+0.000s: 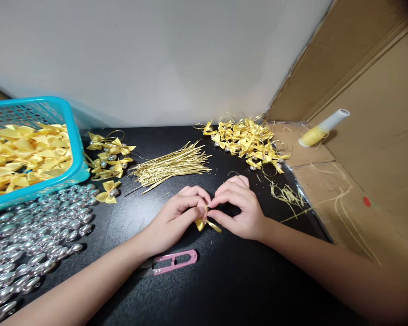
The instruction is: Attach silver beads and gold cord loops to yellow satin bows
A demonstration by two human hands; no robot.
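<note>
Near the middle of the black table, my left hand pinches a yellow ribbon bow between thumb and fingers. Part of the bow shows below the fingertips, and one ribbon end points down to the right. My right hand has its thumb and index finger pinched together at the bow's upper right side. Whatever lies between those right fingertips is too small to make out. Pink-handled thread snips lie just below my left hand, their blades partly hidden by my forearm.
A blue basket of yellow bows stands left, beside many silver beads. Gold cords lie behind my hands. Beaded bows sit in a left group and a right pile. Thread scraps and a thread tube are right.
</note>
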